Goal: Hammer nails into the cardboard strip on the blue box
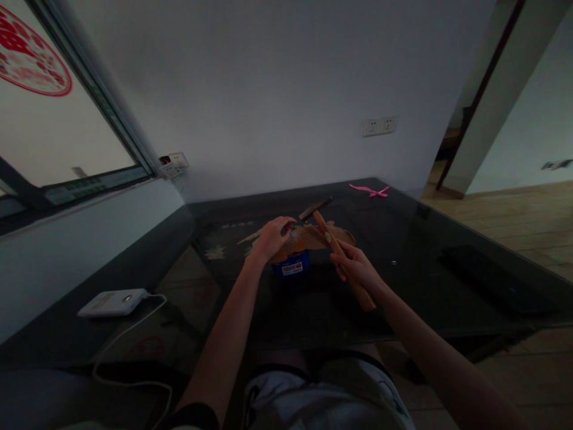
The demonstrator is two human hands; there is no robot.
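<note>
R hand wrapped snug around the hammer handle, fingers closed. L hand half-curled at the L part of the brown piece, thumb + index close together; can't tell if they pinch anything. Brown piece lies across the blue box, mid-table, overhanging both sides.

Step, my read: steadying w/ L, lining up hammer w/ R. Head is just R of my L fingertips, toward the far side; looks raised, can't tell how high. Next move calls for fingertips clear of the head, piece held firm, short controlled swing. Prob wobbly: box is narrower than the piece.

Room: bare table btwn box and pink ribbon, far R corner. Black slab well R, clear of my arm. Power bank well L, cable running off the near edge. Wall behind far edge. Handle butt points at near edge, lap just past it.
</note>
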